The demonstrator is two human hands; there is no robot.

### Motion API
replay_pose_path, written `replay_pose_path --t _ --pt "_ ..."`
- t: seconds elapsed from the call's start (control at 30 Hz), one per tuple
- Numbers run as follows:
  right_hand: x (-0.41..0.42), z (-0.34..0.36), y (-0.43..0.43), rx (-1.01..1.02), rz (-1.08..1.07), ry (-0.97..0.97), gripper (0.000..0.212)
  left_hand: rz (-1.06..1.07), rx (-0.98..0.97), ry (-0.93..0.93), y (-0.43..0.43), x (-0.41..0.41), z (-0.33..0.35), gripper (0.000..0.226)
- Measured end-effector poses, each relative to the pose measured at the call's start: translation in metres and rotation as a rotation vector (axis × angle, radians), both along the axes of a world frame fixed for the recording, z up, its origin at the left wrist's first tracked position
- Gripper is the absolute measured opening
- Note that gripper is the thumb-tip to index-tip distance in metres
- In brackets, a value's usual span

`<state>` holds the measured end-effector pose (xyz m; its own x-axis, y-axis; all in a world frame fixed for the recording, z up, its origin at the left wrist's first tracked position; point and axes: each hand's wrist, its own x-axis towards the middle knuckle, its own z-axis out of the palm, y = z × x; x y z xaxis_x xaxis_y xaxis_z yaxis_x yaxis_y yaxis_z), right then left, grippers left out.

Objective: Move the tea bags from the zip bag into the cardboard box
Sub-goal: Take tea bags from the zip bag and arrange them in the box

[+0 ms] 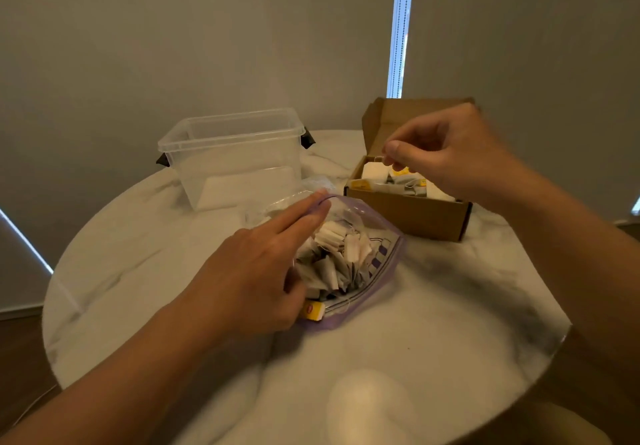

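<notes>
We see the right hand (446, 154) raised over the open cardboard box (412, 212) at the far right of the table (450, 306). Its thumb and forefinger are pinched together in a closed grip on the string of a single tea bag (374, 170), which hangs just beneath the fingertips, inside the box opening and above the other bags already lying there. The remaining fingers are curled loosely, and the forearm comes in from the lower right.

The left hand (252, 271) reaches in from the lower left and lies against the zip bag (377, 264), fingers stretched forward along the bag's open mouth and the thumb tucked at its near side. It presses on the bag; we cannot tell whether that grip actually closes on the plastic. The zip bag lies in the middle of the table, just in front of the box, with a heap of tea bags (336, 257) still inside it. A yellow tag (313, 310) shows at the bag's near corner, beside the left hand.

The table is round, with a pale marbled top. A clear plastic tub (232, 154) with dark side clips stands at its far left, well apart from the box. Plain blinds fill the background, with a strip of daylight between them.

Purple printing shows on the zip bag, but we cannot read it.
</notes>
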<state>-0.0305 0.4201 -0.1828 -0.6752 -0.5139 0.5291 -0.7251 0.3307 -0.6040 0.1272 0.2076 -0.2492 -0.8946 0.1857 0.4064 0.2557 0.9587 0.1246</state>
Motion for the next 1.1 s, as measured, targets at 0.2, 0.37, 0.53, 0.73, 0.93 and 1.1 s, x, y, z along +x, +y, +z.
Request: replay_pose_path --t 0.2,0.37,0.53,0.73,0.93,1.1 --pt "0.028 -0.012 0.018 -0.074 -0.011 0.024 0.008 0.014 0.099 0.008 -0.001 -0.029 0.014 0.088" --pt "0.074 -0.042 0.02 -0.112 0.017 0.005 0.012 -0.061 0.124 0.013 0.001 -0.032 0.01 0.085" --pt "0.088 -0.074 0.005 -0.056 -0.162 0.006 0.014 -0.121 0.154 0.069 0.008 -0.028 0.003 0.08" --pt "0.082 -0.076 -0.006 0.11 -0.357 0.064 0.016 -0.157 0.167 0.06 0.011 -0.024 -0.001 0.076" --pt "0.079 -0.073 -0.014 0.161 -0.409 0.036 0.019 -0.14 0.139 0.083 0.01 -0.022 -0.003 0.074" --pt "0.074 -0.074 -0.022 0.218 -0.44 -0.007 0.015 -0.128 0.134 0.084 0.01 -0.022 -0.004 0.074"
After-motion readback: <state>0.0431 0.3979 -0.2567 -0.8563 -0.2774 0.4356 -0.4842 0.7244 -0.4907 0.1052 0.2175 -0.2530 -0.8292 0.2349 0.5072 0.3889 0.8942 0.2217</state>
